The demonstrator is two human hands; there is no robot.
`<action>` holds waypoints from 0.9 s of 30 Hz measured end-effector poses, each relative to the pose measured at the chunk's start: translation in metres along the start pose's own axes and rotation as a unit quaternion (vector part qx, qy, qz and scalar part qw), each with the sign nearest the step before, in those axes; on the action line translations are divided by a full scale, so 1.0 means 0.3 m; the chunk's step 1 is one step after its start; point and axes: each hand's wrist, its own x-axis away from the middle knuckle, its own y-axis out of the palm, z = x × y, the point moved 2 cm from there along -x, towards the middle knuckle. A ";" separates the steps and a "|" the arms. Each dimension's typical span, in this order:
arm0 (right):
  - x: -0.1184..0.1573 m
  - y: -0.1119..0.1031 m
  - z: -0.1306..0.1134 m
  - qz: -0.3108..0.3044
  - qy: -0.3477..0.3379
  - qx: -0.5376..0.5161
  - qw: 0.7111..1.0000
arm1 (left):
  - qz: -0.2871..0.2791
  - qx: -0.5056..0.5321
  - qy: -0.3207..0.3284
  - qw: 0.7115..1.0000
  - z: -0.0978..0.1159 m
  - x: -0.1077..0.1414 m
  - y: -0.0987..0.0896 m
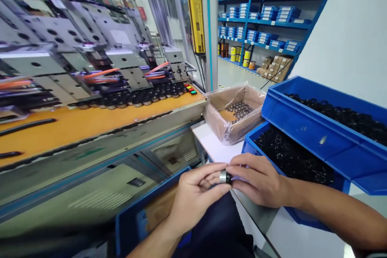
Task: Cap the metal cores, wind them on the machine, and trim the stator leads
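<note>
Small silver-and-black part (pixel 223 176) held between both hands, near the front edge of a white table (pixel 216 145). Left hand (pixel 192 193) pinches it: thumb below, index finger above, other fingers curled behind; palm turned inward. Right hand (pixel 261 179) meets it from the other side, fingertips closed on the black end, back of hand upward, fingers pointing left. Left forearm rises from bottom edge; right forearm slants in from lower right, wrist nearly straight. Beyond the hands: plastic-lined cardboard box (pixel 216 119) with small parts inside. Right: lower blue bin (pixel 249 141), upper blue bin (pixel 305 133) resting across it, both with black pieces. Left: orange-topped bench (pixel 90 125) with a row of dark cylinders (pixel 151 96).
</note>
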 end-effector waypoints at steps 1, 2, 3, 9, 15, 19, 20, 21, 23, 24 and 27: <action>0.000 0.001 0.000 -0.002 -0.002 0.001 1.000 | 0.000 0.008 0.000 1.000 0.000 0.001 -0.001; 0.000 0.002 0.000 -0.003 -0.004 0.001 1.000 | 0.000 0.015 0.001 1.000 0.001 0.001 -0.002; -0.001 0.003 0.000 -0.002 -0.007 0.000 1.000 | -0.001 0.022 0.001 1.000 0.002 0.002 -0.002; -0.007 0.009 0.000 0.007 -0.001 -0.007 1.000 | -0.012 0.040 0.005 0.999 0.003 0.006 -0.001; 0.008 0.015 0.010 -0.003 -0.023 -0.003 1.000 | -0.021 0.039 -0.011 0.999 -0.001 0.011 -0.009; 0.016 0.011 0.011 -0.023 -0.035 0.015 0.999 | -0.036 0.045 -0.029 0.998 0.000 0.009 -0.010; 0.016 0.009 0.008 -0.028 -0.044 0.021 0.998 | -0.039 0.044 -0.032 0.998 0.002 0.008 -0.010; 0.014 0.006 0.006 -0.033 -0.050 0.027 0.998 | -0.043 0.044 -0.035 0.998 0.004 0.007 -0.010; 0.007 -0.001 0.003 -0.036 -0.062 0.039 0.997 | -0.050 0.047 -0.043 0.997 0.007 0.005 -0.012; 0.002 -0.005 0.001 -0.035 -0.070 0.047 0.996 | -0.051 0.048 -0.048 0.996 0.007 0.006 -0.014; -0.009 -0.010 -0.007 -0.038 -0.100 0.065 0.992 | -0.040 0.014 -0.053 0.998 -0.006 0.020 -0.021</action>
